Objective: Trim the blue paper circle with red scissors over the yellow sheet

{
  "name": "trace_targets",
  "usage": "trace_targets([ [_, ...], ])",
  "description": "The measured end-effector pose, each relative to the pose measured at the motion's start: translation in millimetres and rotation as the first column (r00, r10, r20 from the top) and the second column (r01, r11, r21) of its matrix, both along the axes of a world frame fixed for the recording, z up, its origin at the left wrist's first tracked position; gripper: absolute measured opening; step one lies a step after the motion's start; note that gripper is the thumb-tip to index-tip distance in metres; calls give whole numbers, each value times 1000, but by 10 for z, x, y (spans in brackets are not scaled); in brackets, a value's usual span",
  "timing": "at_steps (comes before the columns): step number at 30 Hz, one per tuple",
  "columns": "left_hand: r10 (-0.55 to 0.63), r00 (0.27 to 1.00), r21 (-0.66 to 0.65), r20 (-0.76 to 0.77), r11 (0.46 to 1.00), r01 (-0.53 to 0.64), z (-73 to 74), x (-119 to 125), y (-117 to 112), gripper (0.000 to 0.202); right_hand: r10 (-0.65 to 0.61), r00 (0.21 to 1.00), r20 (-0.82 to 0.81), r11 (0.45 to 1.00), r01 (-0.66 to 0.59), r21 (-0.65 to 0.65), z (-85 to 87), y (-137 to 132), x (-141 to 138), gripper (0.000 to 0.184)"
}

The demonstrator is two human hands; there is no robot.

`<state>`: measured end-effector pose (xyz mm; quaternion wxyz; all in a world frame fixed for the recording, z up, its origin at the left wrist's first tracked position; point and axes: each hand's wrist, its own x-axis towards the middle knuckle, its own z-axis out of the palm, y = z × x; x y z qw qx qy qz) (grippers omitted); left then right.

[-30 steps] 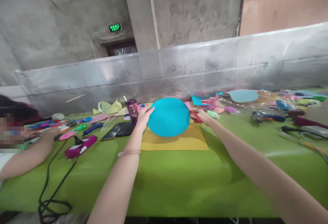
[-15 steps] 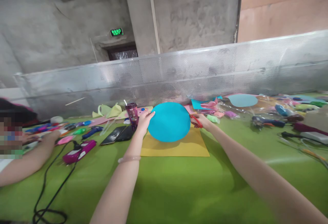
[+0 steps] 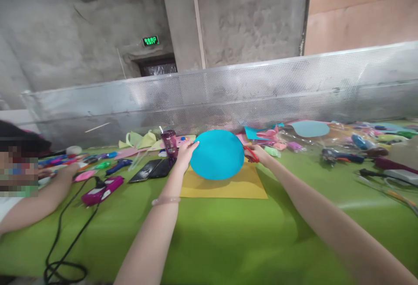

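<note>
A blue round sheet, which looks like paper or craft foam, is held up over a yellow sheet on the green table. Its left edge is pinched in my left hand, the thumb lying on the front face. My right hand is closed around the handles of red scissors at the disc's right edge. The blades are mostly hidden, so I cannot tell whether they touch the disc. The yellow sheet lies flat beneath, partly covered by the disc.
Left of my hands stand a purple cup with a straw and a dark phone. Further left are a magenta power strip, its black cable, and another person's arm. Blue scraps and a glue gun lie to the right.
The whole view has shifted very slightly. Both hands, the blue disc and the scissors keep nearly the same positions relative to each other.
</note>
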<state>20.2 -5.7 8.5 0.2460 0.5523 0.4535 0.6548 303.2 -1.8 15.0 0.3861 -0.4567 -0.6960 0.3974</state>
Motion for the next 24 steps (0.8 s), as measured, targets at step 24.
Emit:
trace_targets([
  [24, -67, 997, 13, 38, 998, 67, -27, -2, 91, 40, -14, 1000, -3, 999, 14, 52, -82, 92, 52, 18],
])
